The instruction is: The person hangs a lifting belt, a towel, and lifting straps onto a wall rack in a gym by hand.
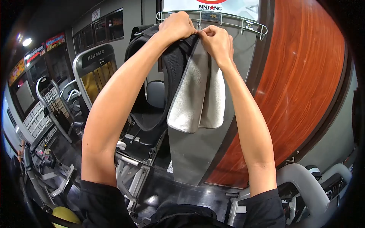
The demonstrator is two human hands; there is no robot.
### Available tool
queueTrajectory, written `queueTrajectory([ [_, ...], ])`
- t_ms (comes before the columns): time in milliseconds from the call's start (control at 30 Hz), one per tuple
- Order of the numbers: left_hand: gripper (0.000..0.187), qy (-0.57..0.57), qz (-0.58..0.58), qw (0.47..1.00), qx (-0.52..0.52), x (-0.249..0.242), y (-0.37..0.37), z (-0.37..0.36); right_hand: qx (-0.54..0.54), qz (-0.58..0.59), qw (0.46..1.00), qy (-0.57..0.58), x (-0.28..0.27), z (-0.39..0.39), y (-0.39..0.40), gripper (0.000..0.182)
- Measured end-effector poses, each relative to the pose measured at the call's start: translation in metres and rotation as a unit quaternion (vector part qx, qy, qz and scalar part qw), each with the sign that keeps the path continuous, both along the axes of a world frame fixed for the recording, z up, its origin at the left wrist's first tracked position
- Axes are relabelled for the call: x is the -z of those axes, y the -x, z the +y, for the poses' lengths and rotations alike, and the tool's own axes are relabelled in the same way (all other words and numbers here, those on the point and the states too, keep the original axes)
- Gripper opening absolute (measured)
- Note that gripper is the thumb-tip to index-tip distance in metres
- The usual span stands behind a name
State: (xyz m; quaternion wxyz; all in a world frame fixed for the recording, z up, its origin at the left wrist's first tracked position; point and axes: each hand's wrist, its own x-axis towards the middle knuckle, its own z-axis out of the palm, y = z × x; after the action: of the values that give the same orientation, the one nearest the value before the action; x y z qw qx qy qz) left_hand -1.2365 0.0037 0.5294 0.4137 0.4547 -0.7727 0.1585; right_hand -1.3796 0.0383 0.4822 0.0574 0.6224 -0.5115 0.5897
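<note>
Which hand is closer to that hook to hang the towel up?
The right hand, probably: its fingers pinch the towel just beside a rack hook, while the left hand grips the black strap.

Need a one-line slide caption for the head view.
Left hand and right hand hang a black mesh strap and white terry towel on a wall-mounted chrome wire hook rack in a gym.

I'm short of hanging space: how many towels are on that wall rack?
1. A white towel hangs from the metal rack, under both hands, beside a black strap. The left hand and right hand may hide more.
</note>
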Motion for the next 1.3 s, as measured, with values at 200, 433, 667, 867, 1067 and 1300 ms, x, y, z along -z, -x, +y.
queueTrajectory([
  [200, 0.022, 0.129, 0.096, 0.976, 0.149, 0.036, -0.026, 0.059, 0.009, -0.033, 0.987, 0.156, 0.037, -0.004, 0.0, 0.02],
  [433, 0.009, 0.145, 0.418, 0.88, 0.17, 0.152, -0.08, 0.148, -0.195, -0.279, 0.918, 0.202, 0.133, 0.076, -0.052, 0.009],
  [667, 0.008, -0.086, 0.533, 0.837, 0.092, 0.31, -0.145, 0.169, -0.29, -0.367, 0.874, 0.131, 0.25, 0.107, -0.123, 0.006],
  [867, 0.012, -0.158, 0.533, 0.831, -0.009, 0.428, -0.227, 0.162, -0.325, -0.324, 0.886, -0.057, 0.316, 0.104, -0.195, 0.009],
  [1067, 0.035, -0.169, 0.447, 0.835, -0.273, 0.531, -0.303, 0.157, -0.369, -0.125, 0.892, -0.23, 0.346, 0.087, -0.258, 0.034],
  [1300, 0.06, -0.295, 0.288, 0.795, -0.445, 0.588, -0.355, 0.156, -0.421, 0.171, 0.848, -0.273, 0.378, 0.066, -0.333, 0.033],
])
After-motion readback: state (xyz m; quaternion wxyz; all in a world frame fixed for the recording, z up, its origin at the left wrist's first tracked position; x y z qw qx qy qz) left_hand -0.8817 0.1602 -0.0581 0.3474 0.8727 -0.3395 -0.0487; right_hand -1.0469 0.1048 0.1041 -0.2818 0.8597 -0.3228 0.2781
